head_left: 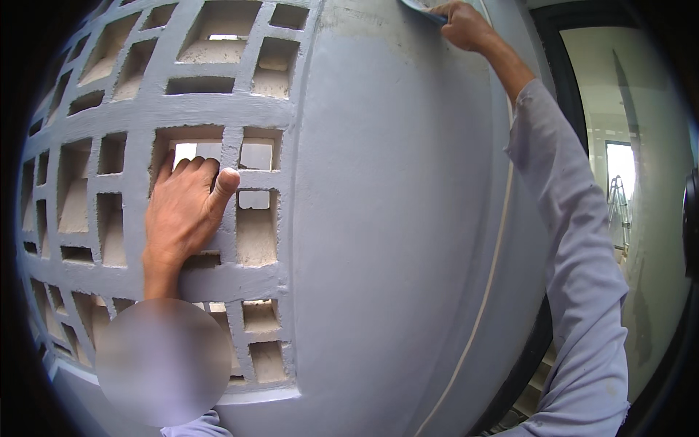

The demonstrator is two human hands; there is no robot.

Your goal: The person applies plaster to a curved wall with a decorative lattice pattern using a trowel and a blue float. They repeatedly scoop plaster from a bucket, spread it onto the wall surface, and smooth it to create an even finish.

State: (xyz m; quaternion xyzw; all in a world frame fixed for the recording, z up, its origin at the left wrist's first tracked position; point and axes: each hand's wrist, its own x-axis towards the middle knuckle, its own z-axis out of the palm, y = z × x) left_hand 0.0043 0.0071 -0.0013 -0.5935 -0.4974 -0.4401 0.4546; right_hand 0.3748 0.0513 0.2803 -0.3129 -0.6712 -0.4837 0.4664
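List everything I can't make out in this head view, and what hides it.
- Flat tool in the right hand: head view, cut off by the top edge; fingers cover its grip.
- Left hand: head view, most fingertips hidden behind its bent fingers.
- Left forearm: head view, blurred by a round patch.
- Ladder: head view, too small for detail.

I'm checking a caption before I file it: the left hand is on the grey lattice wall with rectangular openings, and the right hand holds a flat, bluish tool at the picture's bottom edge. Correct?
Not quite: the head view shows the flat, bluish tool in the right hand at the picture's top edge, not its bottom.
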